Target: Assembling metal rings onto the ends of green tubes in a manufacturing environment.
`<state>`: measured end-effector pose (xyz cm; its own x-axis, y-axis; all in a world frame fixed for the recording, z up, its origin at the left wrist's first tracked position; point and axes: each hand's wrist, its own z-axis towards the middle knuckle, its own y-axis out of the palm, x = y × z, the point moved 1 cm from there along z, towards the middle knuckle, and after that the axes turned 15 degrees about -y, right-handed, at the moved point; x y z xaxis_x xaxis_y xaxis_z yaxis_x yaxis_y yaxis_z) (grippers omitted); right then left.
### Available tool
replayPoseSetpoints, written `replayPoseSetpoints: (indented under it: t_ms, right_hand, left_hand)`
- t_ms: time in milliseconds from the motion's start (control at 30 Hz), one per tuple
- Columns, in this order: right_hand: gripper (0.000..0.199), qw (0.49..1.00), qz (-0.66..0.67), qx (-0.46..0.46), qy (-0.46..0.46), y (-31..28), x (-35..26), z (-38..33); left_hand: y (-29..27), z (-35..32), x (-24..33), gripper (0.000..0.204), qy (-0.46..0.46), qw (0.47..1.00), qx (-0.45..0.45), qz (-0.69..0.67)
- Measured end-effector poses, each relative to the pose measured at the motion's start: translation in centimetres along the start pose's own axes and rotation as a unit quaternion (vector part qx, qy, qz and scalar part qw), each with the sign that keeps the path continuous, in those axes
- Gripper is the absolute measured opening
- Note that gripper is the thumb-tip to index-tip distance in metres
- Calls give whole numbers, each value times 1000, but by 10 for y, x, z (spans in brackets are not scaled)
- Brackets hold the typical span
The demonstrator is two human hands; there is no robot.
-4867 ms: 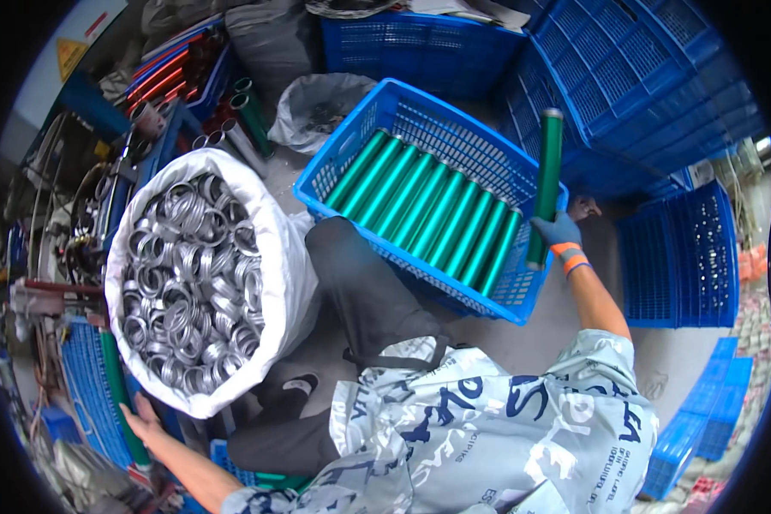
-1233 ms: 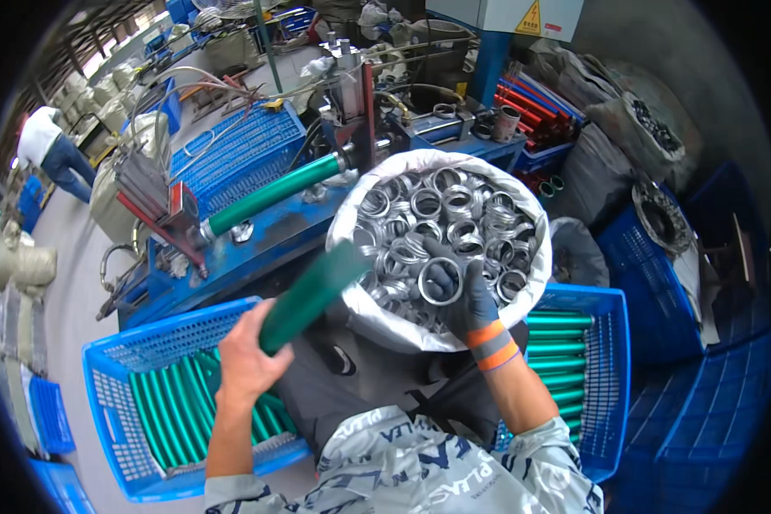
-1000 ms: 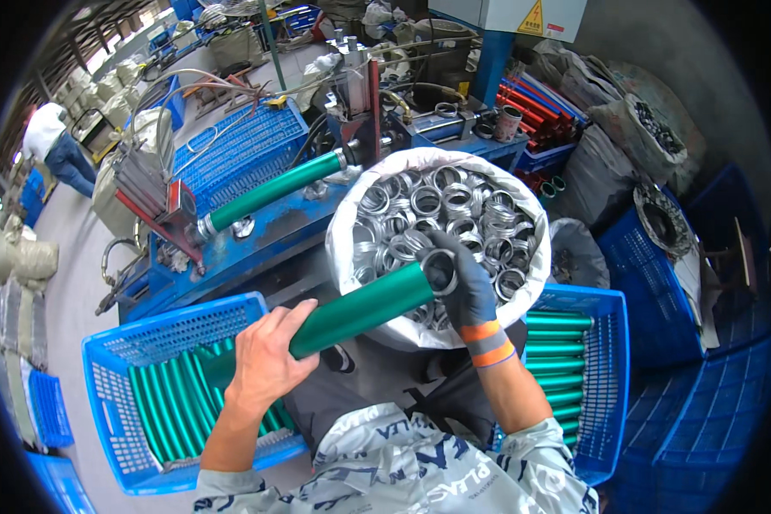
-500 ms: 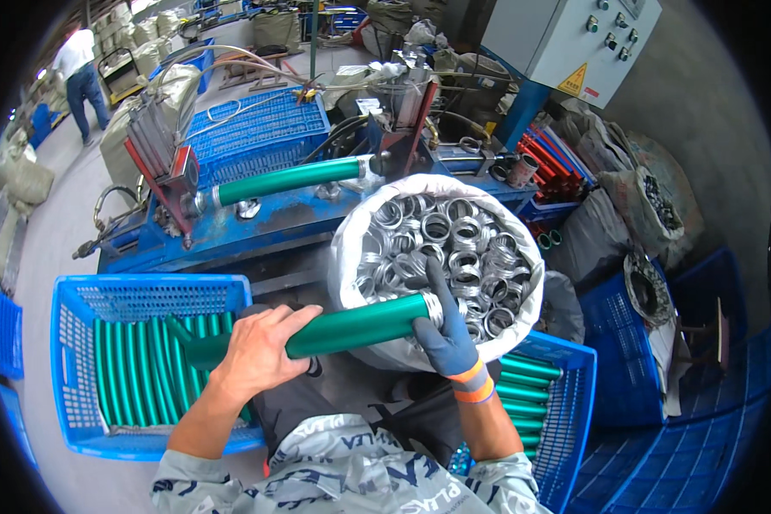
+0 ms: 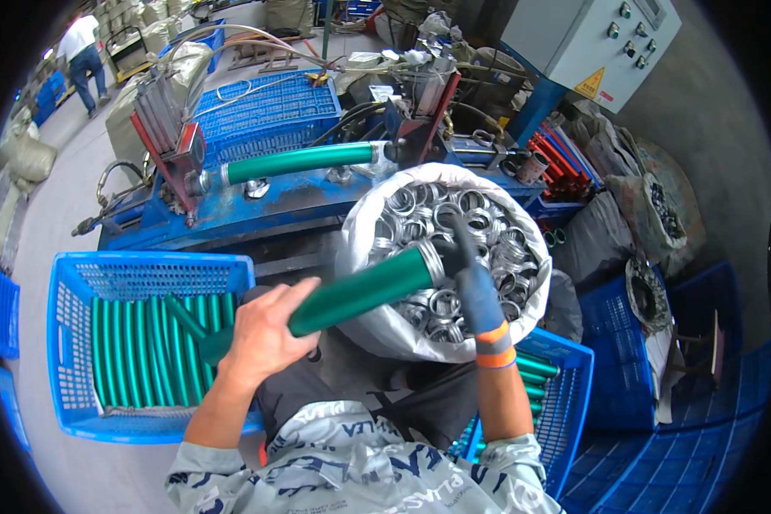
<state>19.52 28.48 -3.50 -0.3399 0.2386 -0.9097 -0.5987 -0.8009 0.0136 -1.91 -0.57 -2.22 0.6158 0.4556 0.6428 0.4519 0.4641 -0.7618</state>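
My bare left hand (image 5: 270, 330) is wrapped round a thick green metal tube (image 5: 364, 293), which slants up to the right. A silver threaded ring (image 5: 432, 261) sits on the tube's far end. Beside that end is my right hand (image 5: 480, 295) in a dark blue glove with an orange-and-grey cuff. Its fingers look stretched out, though motion blurs them, and the palm faces the ring. Below both is a white sack (image 5: 358, 291) full of loose silver threaded rings (image 5: 445, 304). The tube's near end passes behind my left hand.
A blue crate (image 5: 64, 343) of green tubes stands at left, another blue crate (image 5: 578, 403) at right. Ahead, a blue bench machine (image 5: 274, 206) carries a green tube (image 5: 304, 160) between its ends. A grey control box (image 5: 574, 47) stands at far right. A person (image 5: 84, 60) is far left.
My right hand has come off the ringed end and moved slightly right, its fingers straightening. The tube's far end has tilted upward. My left hand keeps its grip.
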Motion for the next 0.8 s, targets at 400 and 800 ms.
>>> replayPoseSetpoints:
  t_ms: [400, 800]
  right_hand:
    - [20, 757, -612, -229, -7, 0, 49, 10]
    - [21, 961, 244, 106, 75, -10, 25, -64]
  left_hand:
    - [-7, -8, -25, 83, -70, 770, 61, -632]
    - [79, -1, -28, 53, -165, 590, -37, -789]
